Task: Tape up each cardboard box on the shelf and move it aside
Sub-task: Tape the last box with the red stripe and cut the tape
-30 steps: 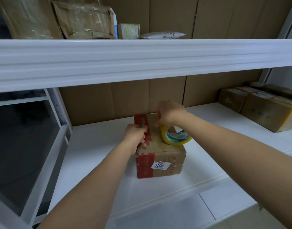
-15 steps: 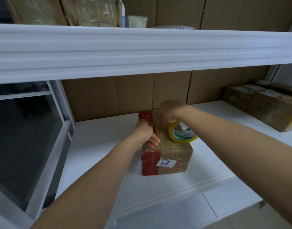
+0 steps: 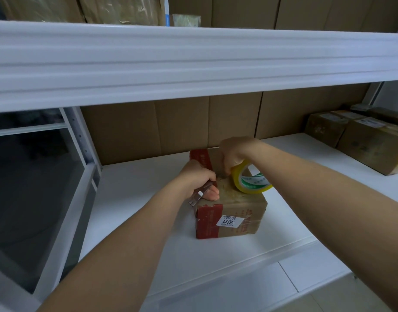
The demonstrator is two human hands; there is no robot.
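The left hand (image 3: 199, 180) was curled tight round a small metal cutter (image 3: 199, 194), its knuckles resting on the top of the cardboard box (image 3: 229, 212), with the tool's grey end sticking out below the fist at the box's near left edge. Just beside it, the right hand (image 3: 235, 152) gripped a roll of yellow tape (image 3: 252, 179), fingers hooked over the roll, which stood tilted on the box's top towards its right side; a strip seemed to run from the roll to the lid between the two hands, though that spot was too blurred to be sure. The box itself, brown with red bands and a white label (image 3: 229, 221) on its near face, sat on the white shelf (image 3: 137, 221), somewhat left of its middle and close to the cardboard backing (image 3: 182, 124). Well apart, at the far right of the same shelf, more taped boxes (image 3: 360, 136) stood side by side. Above, the upper shelf (image 3: 193, 61) carried some wrapped parcels (image 3: 119, 10).
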